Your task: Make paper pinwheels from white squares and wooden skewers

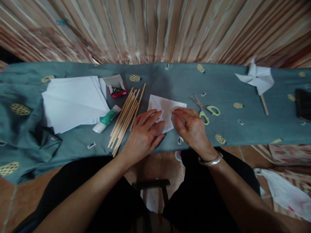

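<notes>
A folded white paper lies on the teal cloth in front of me. My left hand rests flat on its lower left part, fingers spread over the paper. My right hand presses on the paper's right side, its fingertips pinching a folded edge near the paper's right corner. A silver bangle sits on my right wrist.
Left of the paper lie several wooden sticks, a glue tube, a small red box of pins and a stack of white sheets. Green-handled scissors lie to the right. A finished white pinwheel and a dark object sit far right.
</notes>
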Demonstrator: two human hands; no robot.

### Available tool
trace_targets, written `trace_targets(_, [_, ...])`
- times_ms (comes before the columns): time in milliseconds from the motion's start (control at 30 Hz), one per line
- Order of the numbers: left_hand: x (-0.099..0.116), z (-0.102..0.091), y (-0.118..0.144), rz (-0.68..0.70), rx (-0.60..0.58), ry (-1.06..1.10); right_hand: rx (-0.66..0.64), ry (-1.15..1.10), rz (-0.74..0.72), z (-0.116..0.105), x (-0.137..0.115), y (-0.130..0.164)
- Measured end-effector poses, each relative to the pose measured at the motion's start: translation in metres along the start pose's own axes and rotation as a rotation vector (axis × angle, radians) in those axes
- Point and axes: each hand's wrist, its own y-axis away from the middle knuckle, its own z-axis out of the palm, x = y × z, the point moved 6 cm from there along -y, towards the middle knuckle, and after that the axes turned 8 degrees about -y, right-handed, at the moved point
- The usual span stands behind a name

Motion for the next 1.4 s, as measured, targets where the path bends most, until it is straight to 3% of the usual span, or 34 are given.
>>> trace_targets(367, [-0.030, -0.028, 0.003, -0.111, 0.124, -0.027, 0.045, -0.067, 0.015, 0.002, 0.003, -0.013])
trace_targets(600, [-0.041, -0.032, 0.006, -0.157, 0.185, 0.021, -0.003, -0.052, 0.047, 0.020, 0.014, -0.016])
trace_targets(867, [-0.038, -0.033, 0.008, -0.162, 0.168, 0.037, -0.071, 0.025, 0.122, 0.033, 0.027, -0.011])
trace_targets(1000, [-0.039, -0.032, 0.008, -0.173, 0.155, 0.042, -0.059, -0.065, 0.139, 0.034, 0.031, -0.012])
trace_targets(1167, [-0.040, -0.033, 0.008, -0.180, 0.159, 0.047, 0.044, -0.223, 0.116, 0.021, 0.038, -0.020])
trace_targets(1400, [-0.012, -0.023, 0.010, -0.060, 0.079, 0.066, 0.033, -0.027, 0.002, 0.006, 0.036, -0.026])
